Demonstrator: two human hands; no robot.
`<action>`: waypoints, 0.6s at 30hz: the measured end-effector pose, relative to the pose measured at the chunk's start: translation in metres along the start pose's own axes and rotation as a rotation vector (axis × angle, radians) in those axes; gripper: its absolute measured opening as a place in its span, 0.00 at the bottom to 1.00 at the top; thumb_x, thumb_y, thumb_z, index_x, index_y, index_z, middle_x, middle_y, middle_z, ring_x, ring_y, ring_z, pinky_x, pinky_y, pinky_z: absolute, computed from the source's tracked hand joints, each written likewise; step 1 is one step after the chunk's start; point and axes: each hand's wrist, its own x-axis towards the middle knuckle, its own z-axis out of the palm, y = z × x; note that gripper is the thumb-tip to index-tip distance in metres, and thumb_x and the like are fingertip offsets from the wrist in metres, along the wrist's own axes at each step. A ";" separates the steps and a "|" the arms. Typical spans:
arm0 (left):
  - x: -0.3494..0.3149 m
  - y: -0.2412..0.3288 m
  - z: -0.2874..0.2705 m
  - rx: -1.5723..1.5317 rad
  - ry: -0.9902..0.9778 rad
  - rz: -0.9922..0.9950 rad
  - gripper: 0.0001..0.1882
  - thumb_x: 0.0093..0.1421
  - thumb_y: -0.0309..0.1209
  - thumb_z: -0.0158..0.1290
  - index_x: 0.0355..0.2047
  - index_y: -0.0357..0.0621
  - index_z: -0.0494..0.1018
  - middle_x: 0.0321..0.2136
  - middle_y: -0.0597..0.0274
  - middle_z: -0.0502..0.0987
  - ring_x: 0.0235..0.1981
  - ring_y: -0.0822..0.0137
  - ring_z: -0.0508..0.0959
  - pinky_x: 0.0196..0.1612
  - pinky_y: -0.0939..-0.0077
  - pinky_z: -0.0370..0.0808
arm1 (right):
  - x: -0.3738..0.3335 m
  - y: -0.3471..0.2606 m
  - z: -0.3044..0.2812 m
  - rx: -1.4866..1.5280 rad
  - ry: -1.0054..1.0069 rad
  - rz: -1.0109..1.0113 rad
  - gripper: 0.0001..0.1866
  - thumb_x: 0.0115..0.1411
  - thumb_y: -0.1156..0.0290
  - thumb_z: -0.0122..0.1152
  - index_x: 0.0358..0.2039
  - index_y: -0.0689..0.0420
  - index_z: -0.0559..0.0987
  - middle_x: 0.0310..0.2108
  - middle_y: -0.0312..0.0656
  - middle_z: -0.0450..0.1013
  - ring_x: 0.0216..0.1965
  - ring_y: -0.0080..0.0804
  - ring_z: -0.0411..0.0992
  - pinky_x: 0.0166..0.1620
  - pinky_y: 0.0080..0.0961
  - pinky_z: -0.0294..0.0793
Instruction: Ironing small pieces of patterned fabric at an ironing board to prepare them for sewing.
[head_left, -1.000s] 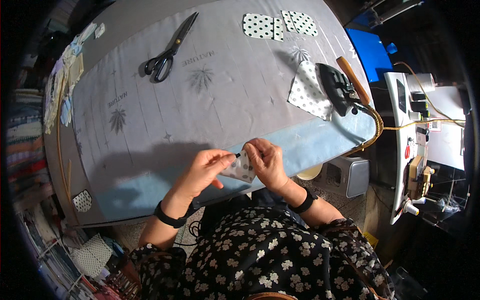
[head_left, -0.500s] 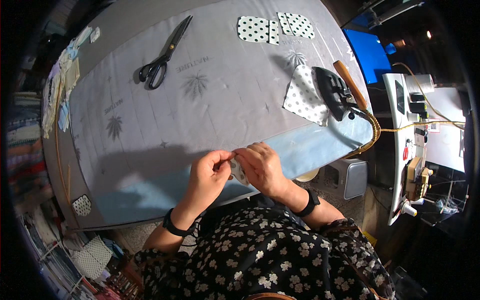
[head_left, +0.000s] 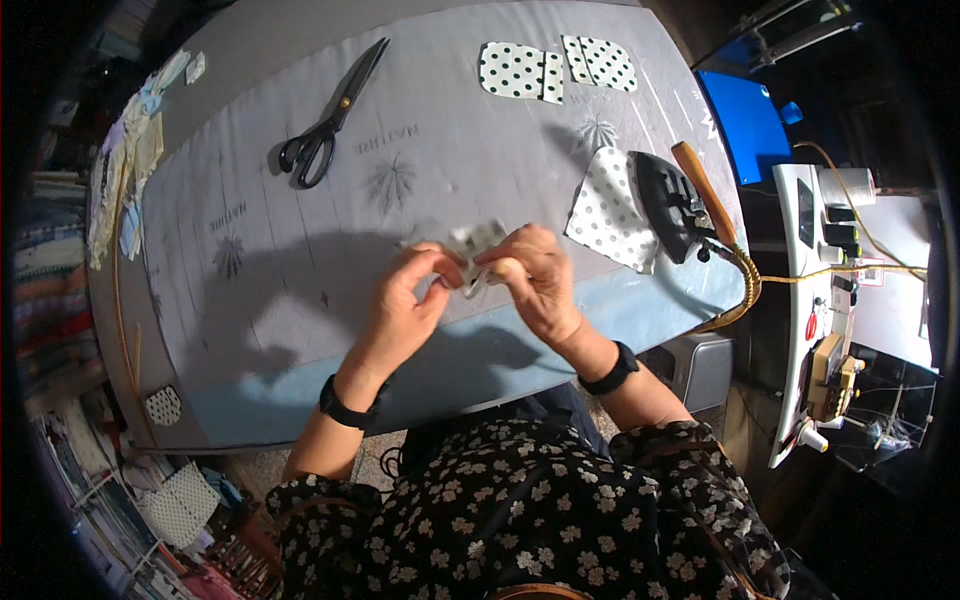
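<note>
Between my two hands is a small white fabric piece with black dots [head_left: 478, 240], blurred by motion and held above the grey cloth-covered table [head_left: 290, 250]. My left hand [head_left: 405, 300] pinches its left side between thumb and fingers. On the other side, my right hand [head_left: 538, 285] grips the fabric with thumb and bent forefinger. Part of the piece is hidden behind the fingers. To the right of my hands lies a grey-dotted white cloth [head_left: 608, 212], with a black iron [head_left: 668, 205] with a wooden handle touching its right edge.
Black scissors [head_left: 335, 120] lie at the far left. Two dotted fabric pieces [head_left: 514, 70] rest at the far side. Fabric scraps [head_left: 125, 170] line the left edge, a small dotted piece [head_left: 163, 406] the near left corner. A sewing machine [head_left: 800, 300] stands right.
Both hands have moved away from my body, over the grey cloth, and slightly apart. The dotted fabric piece has come up between them and shows more. The view has shifted slightly.
</note>
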 end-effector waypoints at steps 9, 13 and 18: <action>-0.003 -0.067 -0.047 0.685 0.192 0.041 0.19 0.49 0.08 0.42 0.29 0.48 0.72 0.60 0.67 0.70 0.68 0.49 0.59 0.64 0.34 0.53 | -0.075 0.053 -0.030 0.022 -0.036 0.575 0.21 0.66 0.57 0.58 0.27 0.61 0.84 0.24 0.44 0.74 0.27 0.36 0.70 0.33 0.31 0.70; -0.018 -0.068 -0.014 0.803 0.175 0.147 0.20 0.56 0.18 0.50 0.49 0.45 0.71 0.65 0.56 0.62 0.68 0.43 0.56 0.66 0.34 0.50 | -0.083 0.040 -0.019 -0.076 0.006 0.688 0.14 0.66 0.65 0.59 0.31 0.63 0.84 0.26 0.48 0.77 0.26 0.36 0.76 0.31 0.28 0.73; -0.035 -0.057 0.034 0.802 -0.285 0.080 0.47 0.56 0.37 0.62 0.70 0.41 0.49 0.72 0.53 0.45 0.73 0.47 0.43 0.71 0.46 0.44 | -0.063 0.033 0.002 -0.157 -0.051 0.510 0.19 0.59 0.74 0.61 0.52 0.59 0.77 0.39 0.50 0.78 0.40 0.44 0.78 0.43 0.34 0.77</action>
